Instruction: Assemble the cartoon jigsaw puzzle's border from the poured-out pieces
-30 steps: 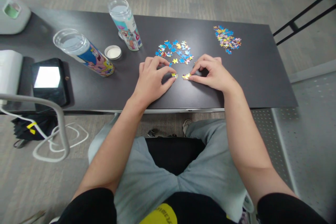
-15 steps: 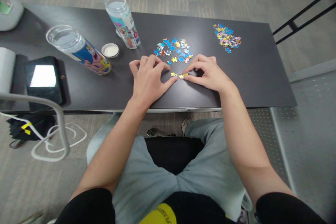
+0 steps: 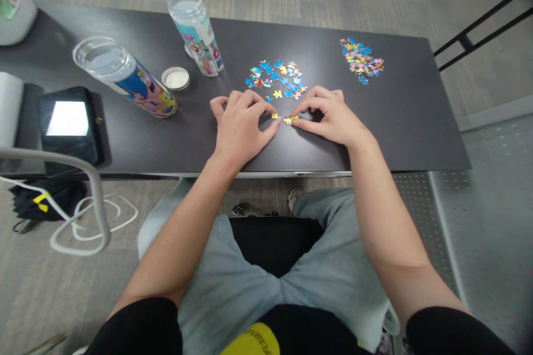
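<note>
Between the thumb and index finger of my left hand (image 3: 244, 123) is a small yellow puzzle piece (image 3: 275, 116). Just to its right, my right hand (image 3: 327, 113) pinches another yellow and white puzzle piece (image 3: 288, 121), perhaps more than one joined. A narrow gap separates the two, and both are at the tabletop. Beyond my hands lies a loose ring of puzzle pieces (image 3: 275, 73), mostly blue with some yellow and red. One yellow piece (image 3: 277, 94) lies closest to my fingers.
A denser pile of puzzle pieces (image 3: 361, 60) lies at the right of the dark table (image 3: 416, 122). Two clear cartoon-printed canisters (image 3: 141, 86) (image 3: 202, 39) stand left, near a round lid (image 3: 175, 79). Further left are a black device with a lit screen (image 3: 69, 122) and a grey curved tube (image 3: 97, 194).
My left hand has shifted slightly right, and its fingers have closed onto the yellow puzzle piece. My right hand keeps its pinch in nearly the same place.
</note>
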